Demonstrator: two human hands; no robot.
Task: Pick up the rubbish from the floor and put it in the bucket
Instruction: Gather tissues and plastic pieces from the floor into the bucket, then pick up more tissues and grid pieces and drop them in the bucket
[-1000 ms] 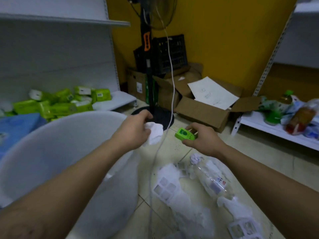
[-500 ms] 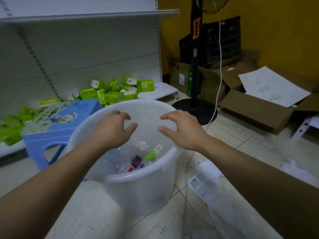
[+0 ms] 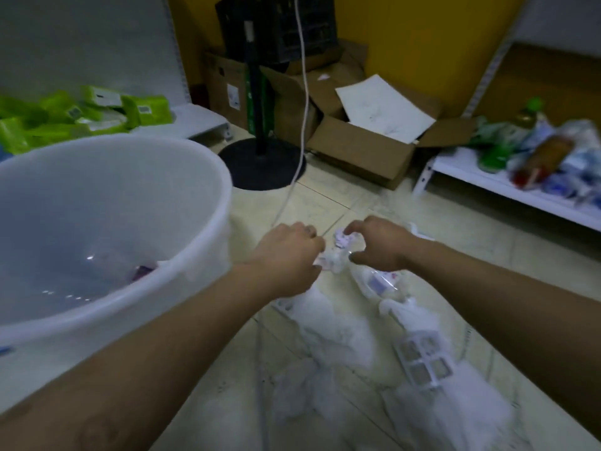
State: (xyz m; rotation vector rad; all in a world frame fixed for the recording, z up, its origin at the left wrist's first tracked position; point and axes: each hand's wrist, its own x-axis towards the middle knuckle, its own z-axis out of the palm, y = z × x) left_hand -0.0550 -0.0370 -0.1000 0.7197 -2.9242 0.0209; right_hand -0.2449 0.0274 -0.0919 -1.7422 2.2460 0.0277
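Note:
The white plastic bucket (image 3: pixel 208 190) stands at the left, with a few bits of rubbish at its bottom. Both my hands are low over the floor just right of it. My left hand (image 3: pixel 289 252) has its fingers curled down onto a white plastic wrapper (image 3: pixel 325 263). My right hand (image 3: pixel 380 245) arches finger and thumb around a crumpled white scrap (image 3: pixel 340 237), with a gap still showing. A clear plastic bottle (image 3: pixel 377 281) lies under that hand. More white packaging (image 3: pixel 341 333) and a windowed white carton (image 3: pixel 422 362) lie nearer to me.
A fan's black round base (image 3: pixel 263 167) and its white cord (image 3: pixel 302 109) stand behind the hands. Open cardboard boxes (image 3: pixel 361 148) sit against the yellow wall. Low white shelves hold green packs (image 3: pixel 81 115) at left and bottles and bags (image 3: pixel 546 157) at right.
Both hands, which dropped a white scrap and a green item into the bucket, have swung right and down to the rubbish on the floor. The view has turned back to the right.

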